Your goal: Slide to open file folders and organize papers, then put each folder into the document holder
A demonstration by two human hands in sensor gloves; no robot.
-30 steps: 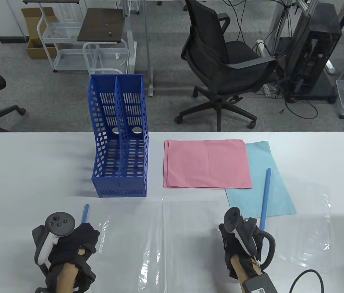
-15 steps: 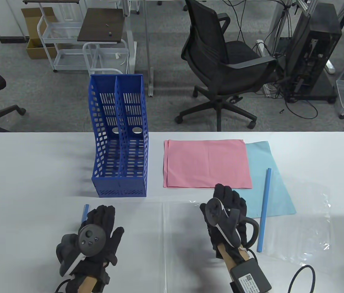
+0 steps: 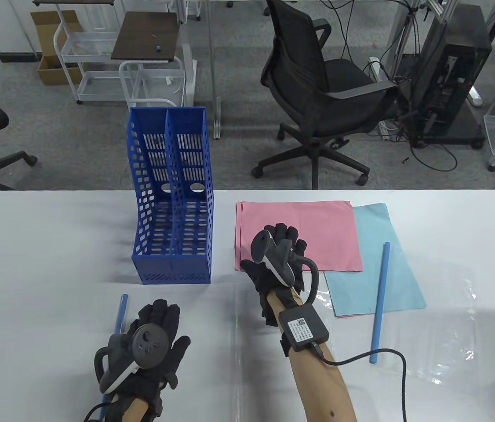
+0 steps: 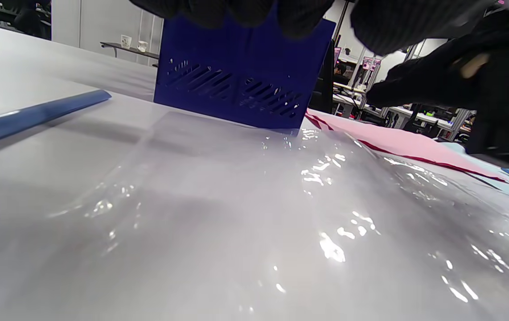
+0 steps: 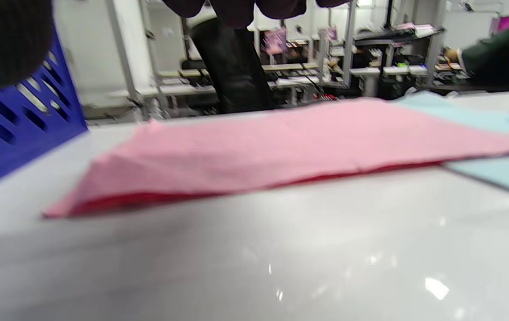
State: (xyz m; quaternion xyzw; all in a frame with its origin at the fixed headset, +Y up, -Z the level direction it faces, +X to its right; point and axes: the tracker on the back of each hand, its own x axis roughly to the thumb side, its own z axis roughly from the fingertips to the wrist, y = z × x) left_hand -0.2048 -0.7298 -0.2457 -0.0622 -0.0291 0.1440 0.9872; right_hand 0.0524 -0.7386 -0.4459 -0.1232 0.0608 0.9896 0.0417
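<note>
While the gloved left hand [image 3: 153,340] lies flat with fingers spread on the clear plastic folder sleeve [image 3: 212,351] near the table's [image 3: 45,237] front edge, the gloved right hand [image 3: 276,259] is over the near-left corner of the pink paper stack [image 3: 318,228]; fingers look fairly straight, whether they touch the paper can't be told. Light blue paper sheets [image 3: 383,281] partly under the pink stack, long blue slide bar [image 3: 380,303] lying across them. Second blue slide bar [image 3: 121,310] just left of left hand. Blue perforated two-slot plastic document holder [image 3: 172,198] stands upright left of the pink stack, nothing in either slot
</note>
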